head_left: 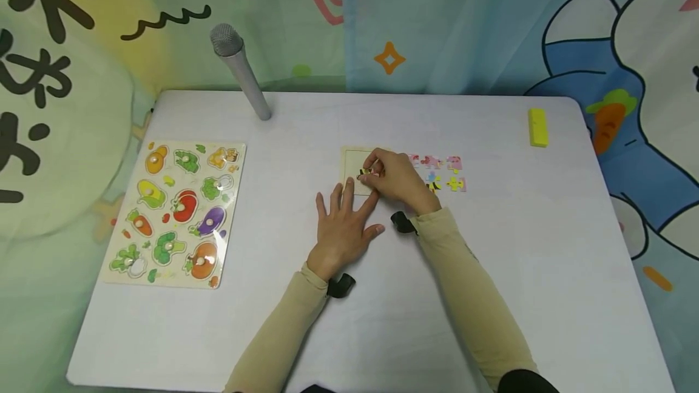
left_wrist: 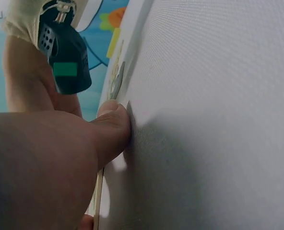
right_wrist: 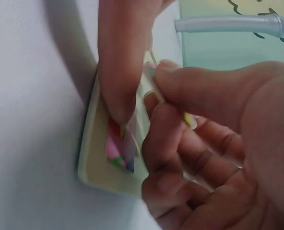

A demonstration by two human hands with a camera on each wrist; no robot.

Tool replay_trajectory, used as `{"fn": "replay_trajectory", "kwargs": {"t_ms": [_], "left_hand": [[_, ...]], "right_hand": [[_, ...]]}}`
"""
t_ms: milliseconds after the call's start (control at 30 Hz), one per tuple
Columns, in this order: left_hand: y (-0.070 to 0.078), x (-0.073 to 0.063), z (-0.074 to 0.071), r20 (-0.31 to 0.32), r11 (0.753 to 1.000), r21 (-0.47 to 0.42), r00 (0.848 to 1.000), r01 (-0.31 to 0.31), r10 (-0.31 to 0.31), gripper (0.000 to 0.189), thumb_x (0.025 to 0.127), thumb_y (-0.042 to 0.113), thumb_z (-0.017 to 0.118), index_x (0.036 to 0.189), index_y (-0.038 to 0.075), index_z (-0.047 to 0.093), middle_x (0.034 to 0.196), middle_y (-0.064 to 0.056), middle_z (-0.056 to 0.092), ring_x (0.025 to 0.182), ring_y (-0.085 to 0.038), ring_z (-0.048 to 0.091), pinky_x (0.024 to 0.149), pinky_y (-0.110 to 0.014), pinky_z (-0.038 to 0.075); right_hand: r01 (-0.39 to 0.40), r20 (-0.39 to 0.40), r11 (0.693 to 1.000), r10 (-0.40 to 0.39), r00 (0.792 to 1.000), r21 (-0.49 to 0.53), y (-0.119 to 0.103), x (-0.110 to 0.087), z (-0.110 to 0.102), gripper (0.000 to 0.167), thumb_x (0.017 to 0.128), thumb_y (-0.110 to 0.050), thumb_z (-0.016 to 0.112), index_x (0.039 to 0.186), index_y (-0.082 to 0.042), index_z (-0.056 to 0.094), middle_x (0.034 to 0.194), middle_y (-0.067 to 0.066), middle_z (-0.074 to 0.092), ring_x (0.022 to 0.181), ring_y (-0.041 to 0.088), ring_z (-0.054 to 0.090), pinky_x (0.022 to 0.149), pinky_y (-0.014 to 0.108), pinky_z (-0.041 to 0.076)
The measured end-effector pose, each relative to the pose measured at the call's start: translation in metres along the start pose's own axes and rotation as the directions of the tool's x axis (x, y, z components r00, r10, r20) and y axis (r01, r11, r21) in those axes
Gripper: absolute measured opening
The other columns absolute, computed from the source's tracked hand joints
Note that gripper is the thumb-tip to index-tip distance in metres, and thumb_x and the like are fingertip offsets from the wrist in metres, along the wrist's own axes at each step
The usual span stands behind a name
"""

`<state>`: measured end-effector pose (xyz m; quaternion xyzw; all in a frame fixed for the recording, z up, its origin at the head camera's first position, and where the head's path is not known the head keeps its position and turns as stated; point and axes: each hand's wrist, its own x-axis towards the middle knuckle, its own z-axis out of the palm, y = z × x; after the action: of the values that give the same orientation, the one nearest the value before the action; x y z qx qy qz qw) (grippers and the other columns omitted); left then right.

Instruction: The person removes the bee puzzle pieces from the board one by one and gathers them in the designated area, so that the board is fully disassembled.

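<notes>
A small jigsaw tray (head_left: 349, 161) with a pale wooden rim lies on the table, partly covered by both hands. My left hand (head_left: 341, 232) lies with fingers extended, their tips at the tray's near edge. In the right wrist view, a fingertip presses on a pink puzzle piece (right_wrist: 114, 147) inside the tray. Just above the tray, my right hand (head_left: 401, 181) pinches a thin puzzle piece (right_wrist: 155, 86) between thumb and index finger. Its picture is hardly visible. Several loose pink and yellow puzzle pieces (head_left: 454, 164) lie right of the tray.
A vegetable peg puzzle board (head_left: 185, 232) lies on the left of the white table (head_left: 306, 132). A grey microphone (head_left: 243, 71) stands at the back left, and a yellow block (head_left: 537, 127) sits at the back right. A printed curtain (head_left: 464, 29) hangs behind.
</notes>
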<state>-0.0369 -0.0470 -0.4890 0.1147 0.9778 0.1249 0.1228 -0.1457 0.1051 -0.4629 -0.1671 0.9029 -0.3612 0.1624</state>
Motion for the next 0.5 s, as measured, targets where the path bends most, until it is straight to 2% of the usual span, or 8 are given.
{"fn": "replay_trajectory", "kwargs": {"t_ms": [200,367,500], "left_hand": [[0.002,-0.001,0.000,-0.005,1.000,-0.012,1.000,-0.003,0.003,0.074,0.104,0.063,0.053,0.169,0.042,0.026,0.176,-0.022,0.017,0.161,-0.044,0.020,0.124,-0.075,0.016],[0.002,0.001,0.000,0.003,1.000,-0.005,1.000,0.004,-0.004,0.075,0.104,0.063,0.053,0.169,0.042,0.022,0.176,-0.022,0.016,0.162,-0.044,0.018,0.124,-0.074,0.015],[0.002,0.001,0.001,0.002,1.000,-0.009,1.000,0.001,-0.001,0.075,0.104,0.063,0.053,0.169,0.042,0.022,0.176,-0.022,0.015,0.162,-0.045,0.018,0.124,-0.074,0.014]], "right_hand": [[0.046,-0.098,0.998,-0.042,0.994,0.042,0.012,-0.011,-0.010,0.028,0.099,-0.031,0.078,0.114,-0.009,0.073,0.084,0.009,0.074,0.070,0.020,0.063,0.067,0.034,0.047],[0.105,-0.161,0.992,-0.092,0.983,0.069,0.022,-0.023,-0.021,0.033,0.097,-0.032,0.080,0.120,-0.009,0.072,0.079,0.007,0.071,0.066,0.019,0.060,0.063,0.032,0.047],[0.114,-0.234,0.986,-0.082,0.969,0.125,0.031,-0.035,-0.029,0.033,0.095,-0.029,0.082,0.119,-0.009,0.072,0.079,0.006,0.070,0.066,0.017,0.060,0.062,0.027,0.047]]}}
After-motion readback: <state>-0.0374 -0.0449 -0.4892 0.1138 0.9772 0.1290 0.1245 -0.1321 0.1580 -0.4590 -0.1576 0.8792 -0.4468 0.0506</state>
